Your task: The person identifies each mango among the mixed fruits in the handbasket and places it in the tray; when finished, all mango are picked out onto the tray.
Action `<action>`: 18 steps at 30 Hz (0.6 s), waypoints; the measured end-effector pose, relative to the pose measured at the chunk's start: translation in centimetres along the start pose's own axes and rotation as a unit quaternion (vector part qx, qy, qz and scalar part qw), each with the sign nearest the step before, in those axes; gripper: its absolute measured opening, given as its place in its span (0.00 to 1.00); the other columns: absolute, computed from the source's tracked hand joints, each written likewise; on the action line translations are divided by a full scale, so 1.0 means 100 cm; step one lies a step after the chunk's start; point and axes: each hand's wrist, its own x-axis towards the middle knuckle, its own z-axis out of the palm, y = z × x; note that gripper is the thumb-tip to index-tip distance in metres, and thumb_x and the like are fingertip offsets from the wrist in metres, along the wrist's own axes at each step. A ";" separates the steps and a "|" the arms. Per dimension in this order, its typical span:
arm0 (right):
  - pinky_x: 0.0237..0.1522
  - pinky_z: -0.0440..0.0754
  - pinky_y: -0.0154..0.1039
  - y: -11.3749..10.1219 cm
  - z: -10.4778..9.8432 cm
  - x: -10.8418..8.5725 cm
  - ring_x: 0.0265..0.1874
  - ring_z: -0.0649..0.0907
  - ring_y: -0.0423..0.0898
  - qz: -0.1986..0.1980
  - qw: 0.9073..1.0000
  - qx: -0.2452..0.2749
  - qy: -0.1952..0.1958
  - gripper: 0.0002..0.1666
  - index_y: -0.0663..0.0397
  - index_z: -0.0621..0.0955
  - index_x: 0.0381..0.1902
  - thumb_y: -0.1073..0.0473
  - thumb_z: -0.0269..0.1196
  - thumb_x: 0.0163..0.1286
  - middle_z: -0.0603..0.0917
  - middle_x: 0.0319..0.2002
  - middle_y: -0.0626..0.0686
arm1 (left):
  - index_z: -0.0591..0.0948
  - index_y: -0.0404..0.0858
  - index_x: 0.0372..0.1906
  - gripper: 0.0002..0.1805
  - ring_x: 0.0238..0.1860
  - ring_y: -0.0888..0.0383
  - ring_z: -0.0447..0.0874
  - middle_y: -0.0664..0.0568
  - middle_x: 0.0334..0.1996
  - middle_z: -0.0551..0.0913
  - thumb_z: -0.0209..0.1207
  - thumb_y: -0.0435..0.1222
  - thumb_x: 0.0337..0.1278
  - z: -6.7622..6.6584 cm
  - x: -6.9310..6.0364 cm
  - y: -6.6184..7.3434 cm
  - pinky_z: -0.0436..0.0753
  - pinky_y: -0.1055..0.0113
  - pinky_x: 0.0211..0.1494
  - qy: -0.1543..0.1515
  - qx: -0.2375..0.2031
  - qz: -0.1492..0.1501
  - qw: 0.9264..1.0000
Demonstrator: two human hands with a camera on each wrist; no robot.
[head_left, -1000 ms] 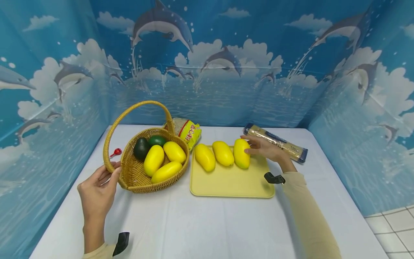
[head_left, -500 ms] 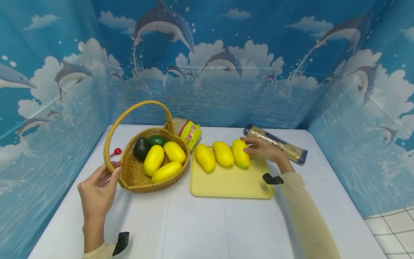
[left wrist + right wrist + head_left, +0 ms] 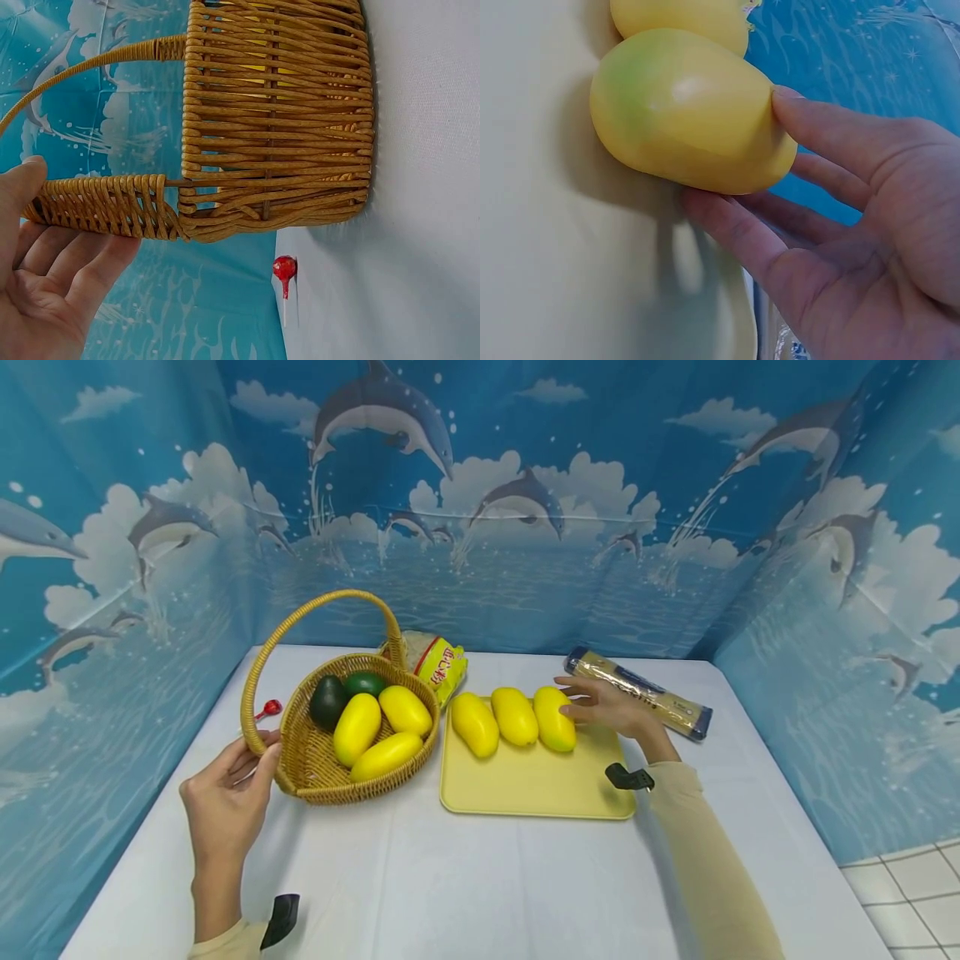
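My left hand (image 3: 228, 793) pinches the lower left of the handle (image 3: 258, 677) on a wicker basket (image 3: 337, 793), fingers behind it and thumb in front. Inside lie several yellow mangoes (image 3: 357, 731), a dark avocado (image 3: 327, 704) and a greener one (image 3: 365, 683). On a yellow tray (image 3: 536, 789), three mangoes stand in a row: a left one (image 3: 475, 725), a middle one (image 3: 514, 717) and a right one (image 3: 555, 720). My right hand (image 3: 611, 706) touches the right mango with fairly straight fingers; in the right wrist view its fingers (image 3: 810, 120) lie against the mango's end and side.
A yellow-and-clear bag (image 3: 438, 664) leans behind the basket. To its left lies a red lollipop (image 3: 272, 707). A long gold packet with dark ends (image 3: 645, 693) rests behind my right hand. A dolphin-print curtain (image 3: 525, 585) surrounds the white table (image 3: 480, 885).
My right hand has moved slightly left, and the right mango has shifted left with it, closer to the middle mango. My left hand keeps its hold on the basket handle.
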 end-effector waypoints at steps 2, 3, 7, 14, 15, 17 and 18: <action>0.77 0.70 0.66 0.000 0.001 0.000 0.82 0.62 0.68 -0.003 1.000 -0.006 0.002 0.44 0.58 0.59 0.86 0.54 0.64 0.83 0.58 0.85 0.65 | 0.89 0.28 0.56 0.17 0.47 0.86 0.83 0.41 0.49 0.93 0.73 0.34 0.68 0.000 0.000 0.000 0.83 0.83 0.47 -0.001 0.001 -0.002 1.000; 0.78 0.70 0.66 0.000 0.001 0.000 0.81 0.62 0.68 -0.004 1.000 -0.010 0.004 0.44 0.58 0.59 0.86 0.54 0.65 0.83 0.59 0.84 0.65 | 0.89 0.28 0.56 0.17 0.47 0.86 0.83 0.41 0.49 0.93 0.73 0.34 0.68 -0.001 0.000 0.000 0.83 0.83 0.47 -0.001 0.002 -0.003 1.000; 0.78 0.68 0.67 0.001 0.001 0.000 0.81 0.62 0.69 -0.009 1.000 -0.020 0.013 0.42 0.60 0.61 0.85 0.56 0.65 0.82 0.60 0.84 0.66 | 0.88 0.27 0.56 0.17 0.47 0.86 0.84 0.41 0.49 0.93 0.73 0.33 0.67 0.000 0.001 0.000 0.83 0.83 0.47 -0.002 -0.001 -0.003 1.000; 0.78 0.68 0.67 0.000 0.001 0.000 0.80 0.62 0.71 -0.007 1.000 0.001 0.020 0.43 0.64 0.62 0.84 0.61 0.67 0.79 0.59 0.84 0.68 | 0.88 0.28 0.56 0.17 0.47 0.85 0.84 0.41 0.49 0.93 0.73 0.31 0.66 0.000 0.002 0.000 0.83 0.83 0.47 -0.002 -0.005 -0.003 1.000; 0.78 0.68 0.67 -0.001 0.001 -0.001 0.80 0.62 0.71 -0.010 1.000 0.001 0.019 0.43 0.65 0.62 0.84 0.62 0.67 0.79 0.59 0.83 0.68 | 0.89 0.28 0.56 0.16 0.47 0.85 0.84 0.41 0.49 0.93 0.73 0.31 0.66 0.000 0.001 0.000 0.83 0.83 0.47 -0.002 -0.004 -0.004 1.000; 0.78 0.68 0.67 -0.001 0.001 -0.002 0.80 0.63 0.71 -0.015 1.000 -0.001 0.021 0.43 0.66 0.62 0.83 0.62 0.67 0.79 0.60 0.83 0.69 | 0.89 0.28 0.56 0.17 0.46 0.86 0.84 0.41 0.49 0.93 0.73 0.31 0.67 0.000 0.001 0.000 0.83 0.83 0.47 -0.002 -0.003 -0.005 1.000; 0.78 0.68 0.67 -0.001 0.001 -0.002 0.79 0.64 0.72 -0.018 1.000 0.000 0.022 0.43 0.67 0.62 0.83 0.63 0.68 0.79 0.60 0.82 0.70 | 0.89 0.28 0.56 0.17 0.46 0.86 0.84 0.41 0.49 0.93 0.73 0.32 0.67 0.000 0.001 0.000 0.83 0.83 0.46 -0.001 -0.003 -0.006 1.000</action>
